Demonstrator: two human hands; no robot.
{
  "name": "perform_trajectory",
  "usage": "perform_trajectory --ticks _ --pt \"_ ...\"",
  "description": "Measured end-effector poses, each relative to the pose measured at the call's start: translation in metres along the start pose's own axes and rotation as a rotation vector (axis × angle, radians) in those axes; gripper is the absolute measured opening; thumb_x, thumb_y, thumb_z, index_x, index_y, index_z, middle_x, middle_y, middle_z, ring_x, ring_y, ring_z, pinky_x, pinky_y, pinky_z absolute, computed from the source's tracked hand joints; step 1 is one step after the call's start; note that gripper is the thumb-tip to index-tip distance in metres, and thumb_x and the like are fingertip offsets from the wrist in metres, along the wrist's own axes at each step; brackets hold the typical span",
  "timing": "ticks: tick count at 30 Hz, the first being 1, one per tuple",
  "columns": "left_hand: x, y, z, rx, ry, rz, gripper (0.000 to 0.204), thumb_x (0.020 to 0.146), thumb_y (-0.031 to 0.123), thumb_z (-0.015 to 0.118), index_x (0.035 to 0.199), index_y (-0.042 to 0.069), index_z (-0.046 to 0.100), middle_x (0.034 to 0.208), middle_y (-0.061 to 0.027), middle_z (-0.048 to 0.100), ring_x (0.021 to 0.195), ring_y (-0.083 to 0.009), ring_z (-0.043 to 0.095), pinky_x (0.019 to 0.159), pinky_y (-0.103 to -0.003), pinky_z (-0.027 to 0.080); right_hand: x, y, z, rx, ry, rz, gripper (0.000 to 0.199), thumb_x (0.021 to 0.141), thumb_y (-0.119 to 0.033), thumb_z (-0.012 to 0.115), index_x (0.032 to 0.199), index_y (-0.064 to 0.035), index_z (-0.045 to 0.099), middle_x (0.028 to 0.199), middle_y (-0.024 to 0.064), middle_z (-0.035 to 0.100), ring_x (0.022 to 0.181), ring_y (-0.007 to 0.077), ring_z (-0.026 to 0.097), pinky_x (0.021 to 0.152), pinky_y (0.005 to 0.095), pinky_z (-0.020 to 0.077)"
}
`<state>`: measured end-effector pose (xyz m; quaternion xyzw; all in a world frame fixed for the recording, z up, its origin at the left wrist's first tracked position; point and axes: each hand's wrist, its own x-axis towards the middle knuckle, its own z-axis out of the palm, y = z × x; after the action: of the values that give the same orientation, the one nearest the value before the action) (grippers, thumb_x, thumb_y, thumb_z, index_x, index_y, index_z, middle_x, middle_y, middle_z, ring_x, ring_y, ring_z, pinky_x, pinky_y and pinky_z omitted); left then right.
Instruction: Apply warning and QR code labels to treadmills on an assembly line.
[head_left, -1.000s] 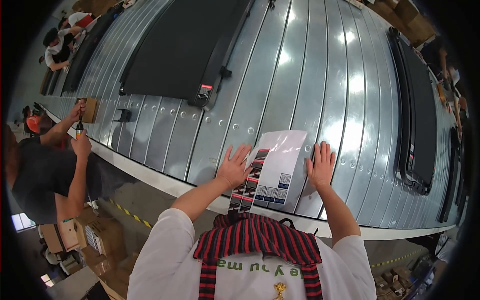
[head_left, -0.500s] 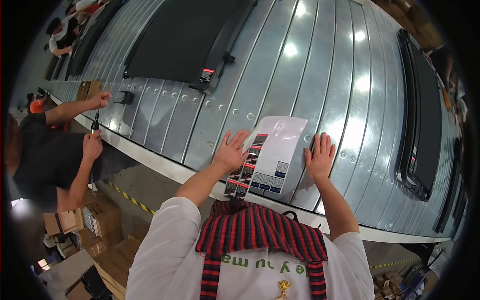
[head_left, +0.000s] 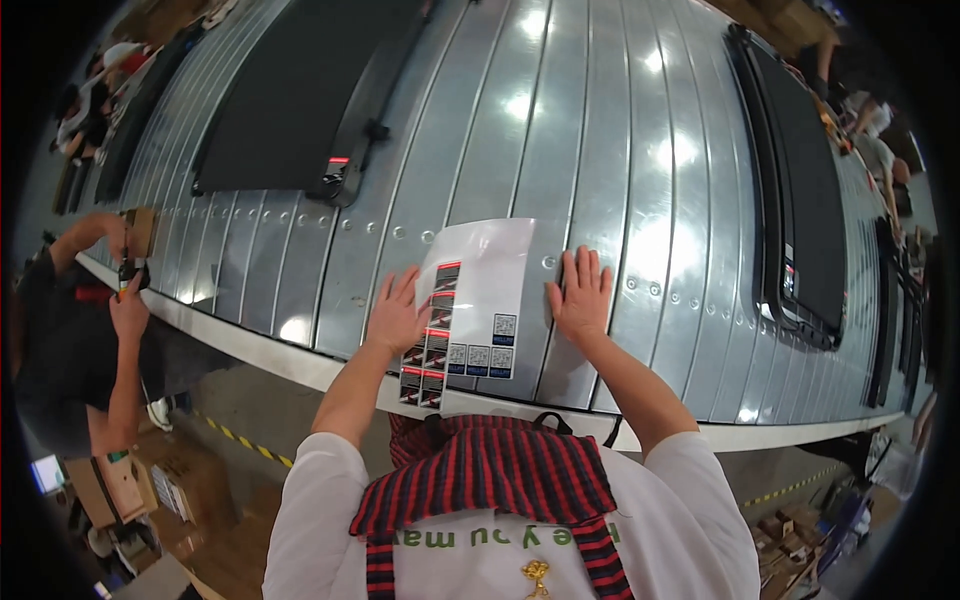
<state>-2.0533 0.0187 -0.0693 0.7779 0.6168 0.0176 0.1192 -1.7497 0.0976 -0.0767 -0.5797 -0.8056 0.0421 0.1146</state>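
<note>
A sheet of stickers [head_left: 487, 268] lies on the metal slats in front of me. It has red-and-black labels down its left side, square code labels near its lower right, and a bare glossy upper part. My left hand [head_left: 398, 318] rests at the sheet's left edge, fingers spread, touching the labels there. On the slats just right of the sheet, my right hand [head_left: 581, 297] lies flat with its fingers stretched out. A narrow gap separates it from the paper, and it holds nothing.
The slatted metal conveyor [head_left: 600, 130] carries a wide black machine deck [head_left: 290, 100] at the far left and another black deck [head_left: 800, 190] on the right. At the left, a co-worker [head_left: 75, 330] grips a driver tool [head_left: 127, 275]. Cardboard boxes [head_left: 190, 480] stand below.
The whole view has shifted, so sheet, hands and decks sit farther left in the picture. My hands keep nearly the same pose beside the sheet. The co-worker's hands have come together around the tool.
</note>
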Motion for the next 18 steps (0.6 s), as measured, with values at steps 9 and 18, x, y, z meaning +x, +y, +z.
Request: perform_trajectory --ticks 9,18 --pt "0.006 0.004 0.005 0.039 0.033 0.028 0.041 0.084 0.031 0.042 0.116 0.007 0.05 0.129 -0.013 0.036 0.128 -0.0212 0.017 0.106 -0.043 0.009 -0.002 0.004 -0.004 -0.023 -0.013 0.012 0.055 0.083 -0.038 0.045 0.129 -0.0079 0.034 0.138 0.0147 0.023 0.129 0.0293 0.017 0.103 0.0483 0.0107" --pt "0.005 0.004 -0.002 0.085 0.03 -0.009 0.04 0.085 0.032 0.039 0.117 0.012 0.05 0.13 -0.0123 0.036 0.129 -0.0213 0.016 0.105 -0.043 0.01 0.002 0.004 -0.008 0.022 0.041 -0.005 0.054 0.083 -0.036 0.046 0.128 -0.0078 0.036 0.137 0.0148 0.026 0.128 0.03 0.02 0.103 0.047 0.0121"
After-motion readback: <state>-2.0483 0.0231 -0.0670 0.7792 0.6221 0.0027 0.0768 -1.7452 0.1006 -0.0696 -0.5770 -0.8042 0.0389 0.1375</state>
